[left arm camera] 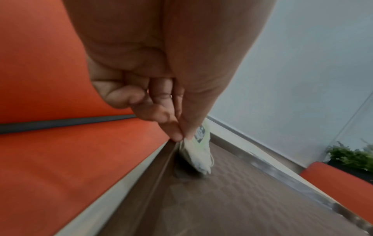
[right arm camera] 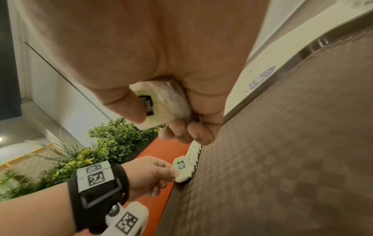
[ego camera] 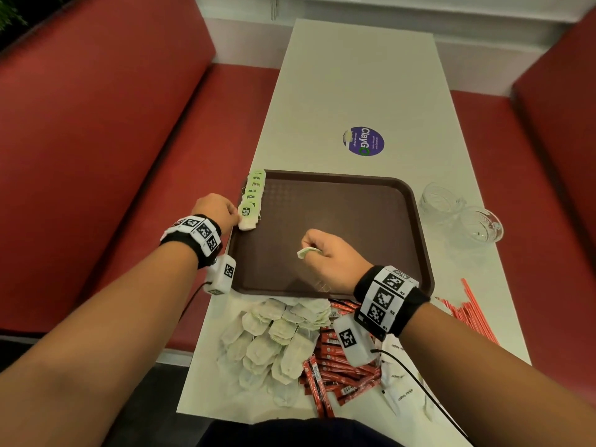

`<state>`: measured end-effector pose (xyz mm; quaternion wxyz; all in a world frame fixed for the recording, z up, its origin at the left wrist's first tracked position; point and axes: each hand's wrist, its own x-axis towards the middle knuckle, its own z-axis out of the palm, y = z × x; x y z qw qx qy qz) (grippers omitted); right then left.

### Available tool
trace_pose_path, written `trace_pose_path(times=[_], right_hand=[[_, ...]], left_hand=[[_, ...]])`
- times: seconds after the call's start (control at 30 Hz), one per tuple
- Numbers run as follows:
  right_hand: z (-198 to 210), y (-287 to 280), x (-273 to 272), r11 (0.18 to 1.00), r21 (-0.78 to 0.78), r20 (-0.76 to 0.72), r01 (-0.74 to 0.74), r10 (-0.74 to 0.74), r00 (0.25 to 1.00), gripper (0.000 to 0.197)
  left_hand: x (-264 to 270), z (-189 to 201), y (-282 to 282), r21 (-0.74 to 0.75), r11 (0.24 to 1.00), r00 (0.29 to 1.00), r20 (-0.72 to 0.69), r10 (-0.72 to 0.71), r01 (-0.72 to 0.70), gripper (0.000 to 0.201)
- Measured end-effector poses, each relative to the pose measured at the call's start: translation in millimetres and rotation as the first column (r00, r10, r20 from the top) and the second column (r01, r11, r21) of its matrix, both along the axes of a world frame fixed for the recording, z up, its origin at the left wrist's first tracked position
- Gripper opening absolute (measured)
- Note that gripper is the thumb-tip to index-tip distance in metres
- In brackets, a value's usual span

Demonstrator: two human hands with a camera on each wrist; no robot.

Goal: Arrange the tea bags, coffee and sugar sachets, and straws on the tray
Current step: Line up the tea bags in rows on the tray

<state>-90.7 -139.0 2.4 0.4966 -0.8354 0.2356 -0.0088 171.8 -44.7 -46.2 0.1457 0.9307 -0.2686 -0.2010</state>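
Observation:
A brown tray (ego camera: 371, 201) lies across the white table (ego camera: 354, 75). Along its left rim leans a row of several green-tagged tea bags (ego camera: 254, 188). My left hand (ego camera: 222, 212) pinches the nearest tea bag (ego camera: 247, 217) of that row between thumb and forefinger (left arm camera: 175, 132), the bag (left arm camera: 198, 151) touching the tray floor (left arm camera: 242, 199). My right hand (ego camera: 325, 256) hovers over the tray's middle, curled round another tea bag (ego camera: 308, 252), which shows in the right wrist view against the palm (right arm camera: 161, 103). Loose tea bags (ego camera: 274, 340), red coffee sachets (ego camera: 335, 372), white sugar sachets (ego camera: 400, 395) and red straws (ego camera: 474, 314) lie on the near table.
Two clear glass cups (ego camera: 461, 211) stand right of the tray. A purple round sticker (ego camera: 363, 141) marks the table beyond it. Red bench seats (ego camera: 129, 156) flank the table on both sides. Green plants (right arm camera: 96, 148) stand behind the left bench.

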Motion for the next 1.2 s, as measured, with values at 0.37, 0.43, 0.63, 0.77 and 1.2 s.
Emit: trace_pose_path(times=[0.37,0.43,0.63,0.77,1.2], right_hand=[[4.4,-2.8,-0.9,0.999,-0.031,-0.015,0.013,-0.013,1.000,0.010],[3.4,-2.7,-0.4,0.999,-0.035,-0.010,0.027,-0.028,1.000,0.007],[4.2,-3.2,1.1,0.998,-0.017,0.014,0.057,-0.057,0.998,0.003],[3.0,-5.2,4.5,0.996,-0.056,0.033,0.072,-0.070,0.997,0.003],[-0.5,-3.6,17.4,0.991,-0.063,0.107,0.120,-0.113,0.988,0.014]], left_hand=[[-2.8,-1.3,-22.6,0.044,0.999,0.997,0.075,0.017,-0.020,0.011],[-6.4,-2.3,-28.0,0.095,0.995,0.996,0.080,-0.027,0.020,0.021],[-9.6,3.5,-36.7,0.212,0.975,0.991,0.100,-0.092,0.070,0.036],[-24.3,25.0,-26.1,0.005,0.987,0.980,0.126,-0.157,0.158,0.031],[-94.9,64.0,35.1,-0.598,0.708,0.895,0.036,-0.445,0.376,0.004]])
